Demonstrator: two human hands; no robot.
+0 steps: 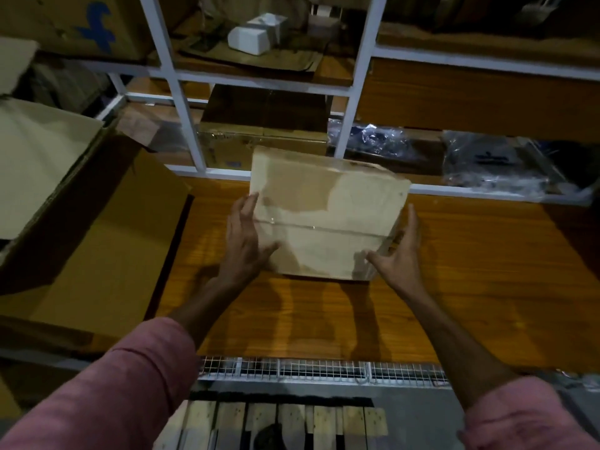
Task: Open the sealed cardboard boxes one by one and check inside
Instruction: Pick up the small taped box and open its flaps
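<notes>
Both hands (246, 241) (397, 251) clasp a taped, seemingly sealed cardboard box (324, 216).

Under my grip, and wide to its right, lies a wooden table top (470, 271) with an orange-brown grain. Beyond my grip stands a white shelf frame (357, 92). High on it, a little to the left, a white packet (250, 40) rests on flattened cardboard sheets (259, 61). Far right of my grip, on the lowest shelf, lie crumpled clear plastic bags (487, 160). Nearer to me than my grip, a wire mesh (324, 371) runs along the table edge, and below it are pale wooden slats (292, 423).
</notes>
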